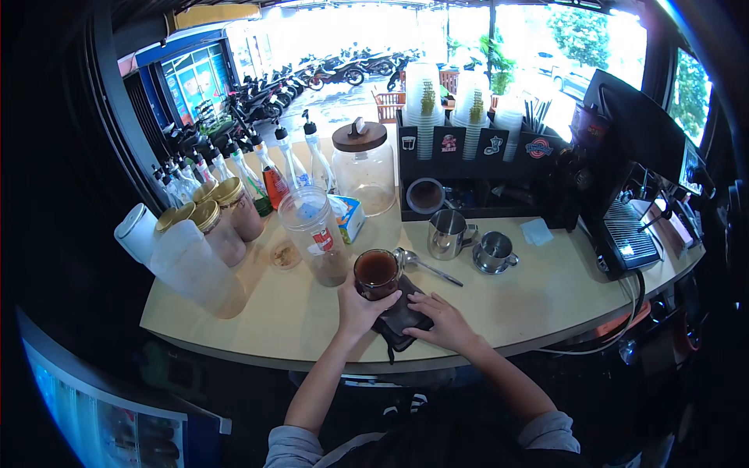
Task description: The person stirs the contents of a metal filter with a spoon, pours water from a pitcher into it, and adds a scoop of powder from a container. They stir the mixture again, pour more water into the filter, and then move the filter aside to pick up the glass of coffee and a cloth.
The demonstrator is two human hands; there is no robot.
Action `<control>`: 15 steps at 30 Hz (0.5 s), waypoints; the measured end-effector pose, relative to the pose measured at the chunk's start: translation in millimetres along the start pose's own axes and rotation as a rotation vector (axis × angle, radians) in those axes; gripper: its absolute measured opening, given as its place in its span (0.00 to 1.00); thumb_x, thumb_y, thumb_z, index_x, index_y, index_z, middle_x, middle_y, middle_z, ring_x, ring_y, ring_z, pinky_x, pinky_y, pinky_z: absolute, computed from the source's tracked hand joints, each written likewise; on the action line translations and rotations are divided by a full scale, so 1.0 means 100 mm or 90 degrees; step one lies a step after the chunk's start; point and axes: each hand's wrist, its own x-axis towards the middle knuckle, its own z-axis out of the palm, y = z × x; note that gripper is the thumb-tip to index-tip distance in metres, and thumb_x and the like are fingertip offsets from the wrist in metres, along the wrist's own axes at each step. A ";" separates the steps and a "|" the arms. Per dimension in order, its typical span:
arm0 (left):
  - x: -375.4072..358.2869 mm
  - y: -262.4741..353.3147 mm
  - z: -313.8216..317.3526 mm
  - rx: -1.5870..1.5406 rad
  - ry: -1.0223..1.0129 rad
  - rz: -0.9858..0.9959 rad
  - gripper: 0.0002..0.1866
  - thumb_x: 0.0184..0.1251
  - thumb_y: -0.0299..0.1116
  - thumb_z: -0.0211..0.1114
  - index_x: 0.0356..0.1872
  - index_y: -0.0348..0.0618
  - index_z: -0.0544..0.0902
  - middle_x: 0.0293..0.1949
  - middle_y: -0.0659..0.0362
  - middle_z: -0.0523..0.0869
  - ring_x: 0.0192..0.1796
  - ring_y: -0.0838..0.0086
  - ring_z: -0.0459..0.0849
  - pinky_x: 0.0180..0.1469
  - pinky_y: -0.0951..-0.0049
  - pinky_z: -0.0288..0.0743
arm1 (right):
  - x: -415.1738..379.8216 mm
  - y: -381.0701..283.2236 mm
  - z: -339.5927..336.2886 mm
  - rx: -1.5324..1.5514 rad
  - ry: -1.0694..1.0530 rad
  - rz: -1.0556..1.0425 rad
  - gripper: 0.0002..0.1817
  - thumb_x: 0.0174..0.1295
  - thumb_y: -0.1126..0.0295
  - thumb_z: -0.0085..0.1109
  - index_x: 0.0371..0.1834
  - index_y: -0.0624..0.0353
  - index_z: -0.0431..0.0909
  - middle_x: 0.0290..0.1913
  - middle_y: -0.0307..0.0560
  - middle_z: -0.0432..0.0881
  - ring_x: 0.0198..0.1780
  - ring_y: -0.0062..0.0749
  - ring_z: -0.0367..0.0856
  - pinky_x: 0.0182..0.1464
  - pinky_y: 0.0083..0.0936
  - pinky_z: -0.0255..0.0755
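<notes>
L hand [360, 306] is wrapping its fingers round the glass [378, 273], clamped on its lower half; glass is sitting upright on a dark cloth [402, 316], w/ brown drink filling it nearly to the rim. R hand [443, 320] is lying flat, fingers spread, pressing the cloth just right of the glass – not gripping anything. Judging by that, the drink is looking already poured/mixed; wiping or moving the glass seems what's left. Spoon [421, 264] is lying just beyond the R hand, bowl beside the glass. Plastic jar [316, 234] w/ brown powder is standing open just beyond the L hand, metal pitcher [449, 232] and small cup [494, 252] further out to the right.
</notes>
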 end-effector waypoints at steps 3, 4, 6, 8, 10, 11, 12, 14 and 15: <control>0.00 0.00 0.04 -0.003 -0.005 -0.001 0.33 0.42 0.30 0.82 0.52 0.34 0.76 0.45 0.52 0.86 0.48 0.69 0.86 0.53 0.69 0.79 | -0.01 0.02 0.02 -0.004 0.004 -0.004 0.29 0.54 0.50 0.70 0.52 0.61 0.80 0.61 0.49 0.78 0.64 0.45 0.74 0.70 0.42 0.62; 0.00 0.02 0.04 -0.005 -0.008 -0.002 0.33 0.42 0.30 0.82 0.52 0.34 0.76 0.45 0.52 0.86 0.48 0.69 0.86 0.53 0.69 0.79 | -0.01 0.02 0.02 -0.003 0.005 -0.009 0.29 0.54 0.50 0.70 0.52 0.61 0.80 0.61 0.49 0.78 0.64 0.44 0.74 0.70 0.42 0.62; -0.01 0.05 0.02 0.010 -0.018 0.005 0.33 0.42 0.30 0.82 0.51 0.34 0.76 0.44 0.52 0.86 0.48 0.69 0.86 0.53 0.69 0.79 | -0.01 0.00 0.00 -0.010 0.001 -0.006 0.29 0.54 0.50 0.70 0.51 0.61 0.80 0.61 0.49 0.78 0.64 0.44 0.74 0.70 0.42 0.62; -0.01 0.02 0.00 -0.006 -0.029 -0.011 0.33 0.42 0.30 0.82 0.51 0.34 0.77 0.44 0.52 0.86 0.48 0.70 0.86 0.53 0.69 0.79 | 0.00 -0.01 -0.01 -0.015 -0.005 -0.006 0.28 0.55 0.50 0.70 0.51 0.61 0.80 0.61 0.49 0.78 0.65 0.43 0.74 0.70 0.41 0.62; -0.01 0.02 -0.02 -0.022 -0.039 -0.026 0.33 0.42 0.30 0.82 0.51 0.34 0.77 0.44 0.52 0.86 0.48 0.70 0.86 0.53 0.69 0.79 | 0.00 -0.02 -0.01 -0.009 0.004 -0.011 0.27 0.53 0.53 0.72 0.50 0.60 0.80 0.61 0.49 0.78 0.65 0.42 0.74 0.71 0.44 0.61; -0.01 0.03 -0.04 -0.004 -0.042 -0.006 0.32 0.42 0.30 0.82 0.51 0.34 0.77 0.45 0.52 0.86 0.48 0.70 0.86 0.53 0.69 0.79 | -0.01 -0.02 0.00 -0.009 0.004 -0.011 0.27 0.53 0.53 0.72 0.50 0.60 0.80 0.61 0.49 0.78 0.65 0.42 0.74 0.71 0.44 0.61; 0.00 0.04 -0.05 0.014 -0.046 0.014 0.32 0.42 0.30 0.82 0.51 0.34 0.77 0.45 0.52 0.86 0.48 0.70 0.86 0.53 0.69 0.79 | -0.01 -0.01 0.00 -0.010 0.003 -0.009 0.28 0.53 0.53 0.72 0.50 0.60 0.80 0.61 0.49 0.78 0.65 0.42 0.74 0.71 0.44 0.61; -0.02 0.03 -0.09 0.008 -0.049 0.004 0.32 0.42 0.30 0.82 0.52 0.34 0.77 0.45 0.52 0.86 0.48 0.70 0.86 0.53 0.69 0.79 | -0.01 -0.01 0.01 -0.011 0.003 -0.007 0.28 0.52 0.53 0.72 0.50 0.60 0.80 0.61 0.48 0.78 0.65 0.42 0.74 0.71 0.44 0.61; -0.04 0.02 -0.11 0.000 -0.051 -0.007 0.32 0.43 0.29 0.82 0.52 0.34 0.77 0.46 0.52 0.86 0.48 0.70 0.86 0.54 0.69 0.79 | -0.01 -0.01 0.01 -0.009 0.003 -0.005 0.28 0.52 0.53 0.73 0.51 0.60 0.80 0.61 0.48 0.78 0.65 0.42 0.74 0.71 0.44 0.61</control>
